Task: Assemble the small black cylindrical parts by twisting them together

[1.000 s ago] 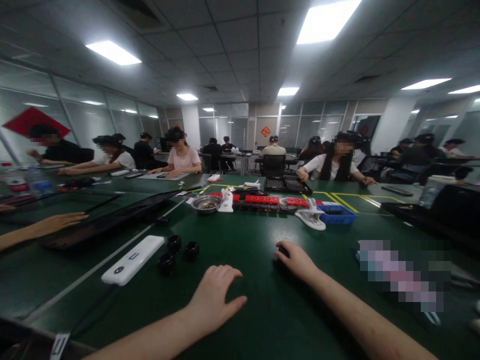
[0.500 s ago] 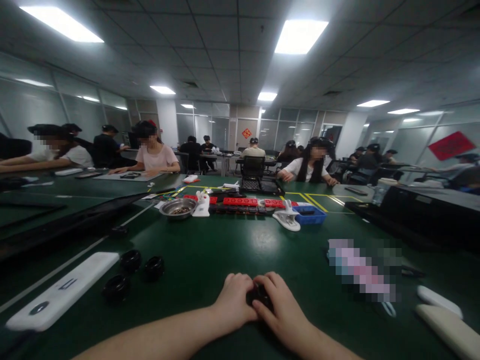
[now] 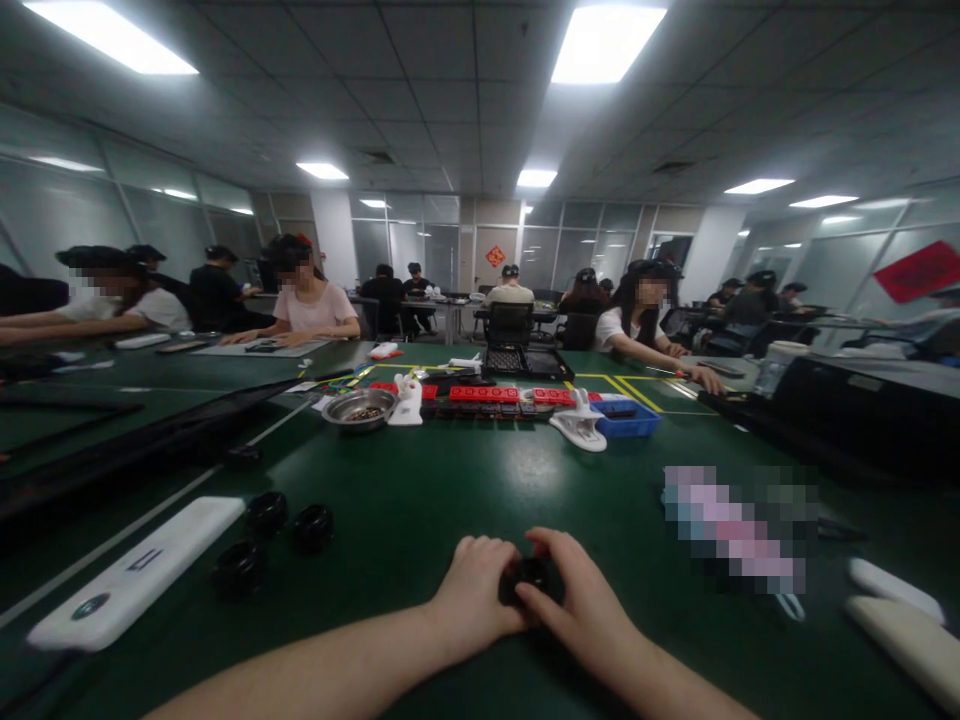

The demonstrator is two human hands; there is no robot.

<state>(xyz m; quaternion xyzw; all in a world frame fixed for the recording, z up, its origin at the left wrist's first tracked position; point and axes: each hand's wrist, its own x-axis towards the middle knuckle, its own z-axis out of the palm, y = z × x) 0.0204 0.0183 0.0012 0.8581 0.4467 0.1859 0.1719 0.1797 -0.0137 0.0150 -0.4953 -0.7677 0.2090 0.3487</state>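
Observation:
A glossy black round part [image 3: 532, 573], ring-like on top, sits between my hands low in the middle of the head view. My left hand [image 3: 476, 590] grips its left side, fingers bent with the knuckles up. On the other side my right hand [image 3: 581, 595] curls round it, thumb and index finger at its right edge. Both palms hide much of its lower half. To the left lie three similar black round parts [image 3: 240, 568], apart from my hands and close to one another.
A long white device [image 3: 142, 570] lies at left. Further back are a metal bowl [image 3: 360, 410] of small pieces, red modules [image 3: 484, 394], a white clamp [image 3: 581, 425] and a blue bin [image 3: 626, 418]. Pale objects [image 3: 896, 590] lie at right. Co-workers sit across the green table [image 3: 420, 480].
The view has shifted slightly. My hands stay round the black part, its round top now showing more. Across the table at right, a co-worker has leaned over and stretched an arm onto the table.

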